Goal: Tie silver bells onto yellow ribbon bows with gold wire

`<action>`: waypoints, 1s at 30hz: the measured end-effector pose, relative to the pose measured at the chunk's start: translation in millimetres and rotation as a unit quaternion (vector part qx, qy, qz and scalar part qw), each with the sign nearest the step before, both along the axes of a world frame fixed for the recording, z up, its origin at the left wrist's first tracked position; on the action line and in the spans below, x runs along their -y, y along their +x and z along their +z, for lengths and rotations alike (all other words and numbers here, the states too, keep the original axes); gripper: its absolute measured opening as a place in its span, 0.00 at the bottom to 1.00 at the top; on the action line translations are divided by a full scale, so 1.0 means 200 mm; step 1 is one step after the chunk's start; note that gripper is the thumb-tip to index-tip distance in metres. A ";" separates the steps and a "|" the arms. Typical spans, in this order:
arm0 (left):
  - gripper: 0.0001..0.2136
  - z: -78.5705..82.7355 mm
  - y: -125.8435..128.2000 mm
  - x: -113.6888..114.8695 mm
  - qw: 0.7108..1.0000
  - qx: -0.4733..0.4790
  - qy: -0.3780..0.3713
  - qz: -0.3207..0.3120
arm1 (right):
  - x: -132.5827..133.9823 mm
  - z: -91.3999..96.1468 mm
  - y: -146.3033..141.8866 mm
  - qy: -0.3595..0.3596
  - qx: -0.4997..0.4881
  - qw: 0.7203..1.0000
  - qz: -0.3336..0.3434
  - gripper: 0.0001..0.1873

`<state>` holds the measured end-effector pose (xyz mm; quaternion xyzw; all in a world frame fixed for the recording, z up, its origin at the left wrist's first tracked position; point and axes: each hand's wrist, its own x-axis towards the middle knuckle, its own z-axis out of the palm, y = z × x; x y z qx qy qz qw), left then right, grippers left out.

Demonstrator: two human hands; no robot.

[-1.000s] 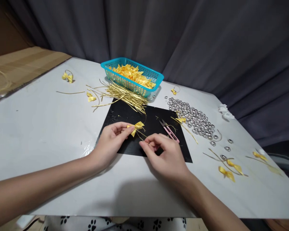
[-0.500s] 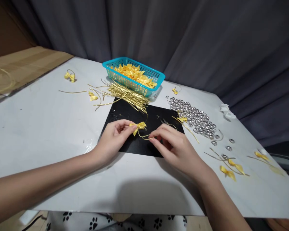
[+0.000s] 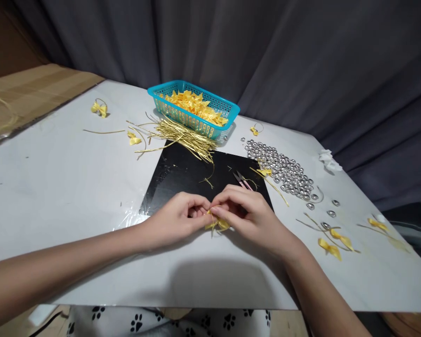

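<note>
My left hand (image 3: 184,215) and my right hand (image 3: 243,210) meet over the near edge of the black mat (image 3: 168,182), fingertips touching. Between them is a yellow ribbon bow (image 3: 221,225), partly covered by the fingers, with a thin gold cord showing at it. My left thumb and fingers are closed on the bow. The right thumb and forefinger are pinched at the same spot, where the cord meets the bow; exactly what they grip is partly hidden. Just beyond the right hand lie small pink-handled scissors (image 3: 243,181).
A blue basket (image 3: 192,112) full of yellow bows stands at the back, a bundle of gold cords (image 3: 185,138) before it. Silver beads (image 3: 284,168) are heaped at right. Loose bows (image 3: 330,249) and cords lie near the right edge. A finished-looking looped bow (image 3: 100,109) sits far left.
Both hands have come together and slightly nearer to me. The bow has moved toward me and right, and the right hand has brought the cord to it. The scissors are now more exposed.
</note>
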<state>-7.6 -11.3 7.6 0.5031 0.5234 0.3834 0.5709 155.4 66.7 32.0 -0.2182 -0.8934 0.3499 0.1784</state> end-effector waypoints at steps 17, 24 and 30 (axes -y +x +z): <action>0.09 0.01 0.01 0.00 0.999 0.032 -0.034 -0.015 | 0.01 0.02 -0.01 -0.234 0.037 0.969 -0.070 0.09; 0.11 -0.02 -0.01 -0.01 0.994 0.066 -0.050 -0.072 | 0.02 -0.02 -0.02 -0.215 0.031 0.975 -0.053 0.09; 0.07 -0.01 -0.01 -0.03 0.986 0.129 -0.080 -0.070 | 0.01 -0.02 -0.02 -0.211 0.029 0.975 -0.063 0.08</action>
